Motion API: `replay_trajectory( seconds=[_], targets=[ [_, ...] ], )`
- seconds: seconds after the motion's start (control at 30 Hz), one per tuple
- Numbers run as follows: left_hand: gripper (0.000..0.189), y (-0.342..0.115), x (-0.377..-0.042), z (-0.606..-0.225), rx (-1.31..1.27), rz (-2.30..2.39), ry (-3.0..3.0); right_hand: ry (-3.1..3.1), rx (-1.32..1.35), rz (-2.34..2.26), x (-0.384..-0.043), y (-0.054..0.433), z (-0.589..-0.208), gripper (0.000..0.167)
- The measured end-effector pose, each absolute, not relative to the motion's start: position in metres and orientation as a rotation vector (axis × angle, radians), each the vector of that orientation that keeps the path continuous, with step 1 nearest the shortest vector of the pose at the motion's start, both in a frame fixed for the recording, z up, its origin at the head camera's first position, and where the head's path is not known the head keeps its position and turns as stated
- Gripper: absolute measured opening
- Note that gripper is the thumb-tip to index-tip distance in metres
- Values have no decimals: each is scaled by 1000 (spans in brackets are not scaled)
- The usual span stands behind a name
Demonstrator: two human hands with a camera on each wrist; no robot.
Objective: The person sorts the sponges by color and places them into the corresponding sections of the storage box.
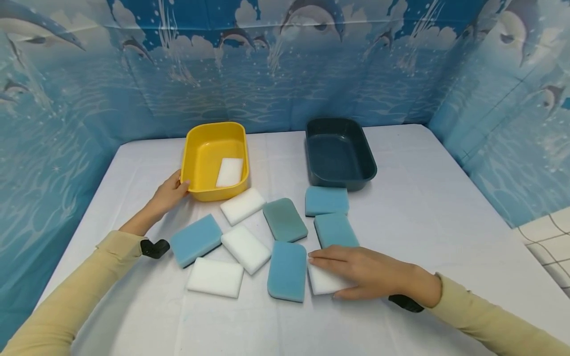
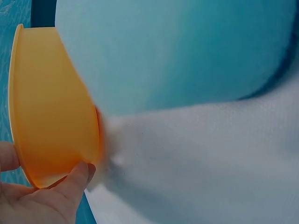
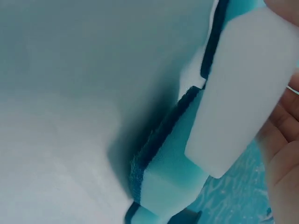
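At the near left corner of a yellow plastic basin (image 1: 218, 195), my left hand (image 1: 168, 194) grips the rim and wall. Inside that basin lies one white sponge (image 1: 230, 171). My right hand (image 1: 376, 273) is over another white sponge (image 1: 326, 281), its fingers across the top and its thumb at the near edge. The right wrist view shows this white sponge (image 3: 243, 88) held between thumb and fingers, close to a blue sponge (image 3: 175, 172) with a dark scouring side. Just left of the right hand lies a blue sponge (image 1: 287, 271).
A dark blue basin (image 1: 342, 180) stands at the back right with nothing in it. Several more blue and white sponges, including a greener one (image 1: 285, 220), lie mid-table on the white cloth (image 1: 427, 207). Dolphin-print curtains (image 1: 285, 94) hang behind and at both sides.
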State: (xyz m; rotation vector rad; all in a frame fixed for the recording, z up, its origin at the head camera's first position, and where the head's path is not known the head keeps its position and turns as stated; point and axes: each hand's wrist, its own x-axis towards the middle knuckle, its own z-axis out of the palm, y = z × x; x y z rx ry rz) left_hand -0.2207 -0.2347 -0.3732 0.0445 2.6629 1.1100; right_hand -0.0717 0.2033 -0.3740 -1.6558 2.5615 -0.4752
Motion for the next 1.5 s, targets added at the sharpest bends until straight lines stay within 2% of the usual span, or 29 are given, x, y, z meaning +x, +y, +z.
replay_trajectory(
  seconds=[0.67, 1.0, 1.23, 1.5],
  targets=[
    [56, -239, -219, -372, 52, 1119, 2662, 2579, -1727, -641, -82, 191, -349, 66],
    [56, -239, -222, -375, 52, 1146, 2652, 2696, -1747, -613, -110, 186, -330, 66],
    [56, -240, -222, -374, 41, 1130, 2648, 2734, -1763, -627, -129, 182, -324, 71],
    [57, -240, -221, -377, 45, 1141, 2643, 2743, -1713, -652, -147, 174, -323, 68]
  ],
)
